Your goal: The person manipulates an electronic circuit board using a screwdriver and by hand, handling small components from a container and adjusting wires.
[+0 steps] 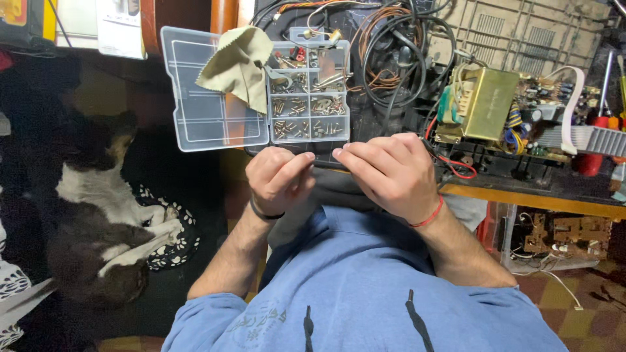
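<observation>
My left hand, with a black band on the wrist, and my right hand, with a red string on the wrist, meet just above my lap. Between them they pinch a thin dark rod-like object, and fingers hide both its ends. Directly beyond the hands lies an open clear compartment box filled with screws and small metal parts. Its lid is folded out to the left. A yellow-green cloth is draped across the box and lid.
An opened electronics chassis with a brass-coloured transformer and a circuit board sits to the right on the bench edge. A tangle of wires lies behind the box. A red-handled screwdriver stands far right. A black-and-white cat lies left.
</observation>
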